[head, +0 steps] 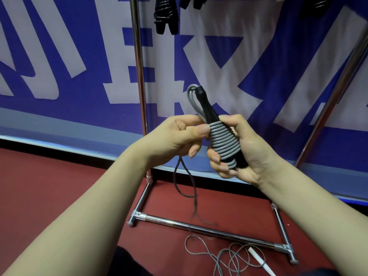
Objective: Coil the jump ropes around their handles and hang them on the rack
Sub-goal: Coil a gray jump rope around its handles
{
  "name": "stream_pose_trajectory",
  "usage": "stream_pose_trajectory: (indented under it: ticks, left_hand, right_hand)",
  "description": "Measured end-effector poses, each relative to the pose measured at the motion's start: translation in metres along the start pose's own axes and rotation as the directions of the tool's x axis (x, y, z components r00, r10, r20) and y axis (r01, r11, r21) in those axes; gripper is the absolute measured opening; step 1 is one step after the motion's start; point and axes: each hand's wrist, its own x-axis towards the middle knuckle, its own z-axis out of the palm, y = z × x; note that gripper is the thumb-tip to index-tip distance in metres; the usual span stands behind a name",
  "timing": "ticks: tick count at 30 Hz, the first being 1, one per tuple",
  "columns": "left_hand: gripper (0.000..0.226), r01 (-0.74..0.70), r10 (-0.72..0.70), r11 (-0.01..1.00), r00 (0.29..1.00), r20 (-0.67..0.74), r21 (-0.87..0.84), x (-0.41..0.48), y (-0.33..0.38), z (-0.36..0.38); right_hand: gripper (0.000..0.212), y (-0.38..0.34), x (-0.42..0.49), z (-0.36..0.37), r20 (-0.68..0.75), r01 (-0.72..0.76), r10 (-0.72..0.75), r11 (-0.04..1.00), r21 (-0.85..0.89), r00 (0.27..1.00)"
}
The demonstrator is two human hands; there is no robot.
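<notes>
A person's right hand (245, 156) is gripping a jump rope (222, 142), its grey line lying in tight turns around the paired black handles (207, 104), with the fingers curled round the lower coils. The left hand (179, 136) is pinching the top of the winding between thumb and fingers, just where a short grey loop (192, 96) is standing up beside the handle tips. A thin dark cord (180, 182) is dangling from under the left hand towards the floor (59, 196). Whether it is tied to the bundle or merely held is hard to tell from this angle.

The bundle is being held in mid-air in front of the chrome rack (139, 76), between its two uprights. The coiling step appears to be finishing. The next move probably calls for securing the free end so the turns do not spring loose, then lifting the bundle to where coiled ropes (166, 16) are hanging at the far upper edge. Near the rack's base, to the right, a loose rope (225, 255) with a white handle (258, 259) is lying on the red floor, not yet wound. A blue and white banner (59, 56) is covering the wall behind.
</notes>
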Motion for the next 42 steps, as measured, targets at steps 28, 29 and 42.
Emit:
stream_pose_trajectory:
  ticks: [28,29,42]
  left_hand:
    - [0.052,0.116,0.034,0.967,0.825,-0.565,0.227,0.008,-0.002,0.025]
    - [0.054,0.128,0.032,0.963,0.819,-0.573,0.237,0.009,-0.002,0.028]
    - [0.020,0.170,-0.168,0.985,0.979,0.116,-0.006,-0.006,-0.002,-0.004]
  right_hand:
    - [0.064,0.021,0.019,0.000,-0.293,0.113,-0.203,0.948,-0.297,0.934]
    - [0.062,0.022,0.020,0.002,-0.313,0.119,-0.218,0.945,-0.306,0.924]
    - [0.035,0.014,0.006,-0.013,-0.177,0.201,-0.268,0.924,-0.326,0.947]
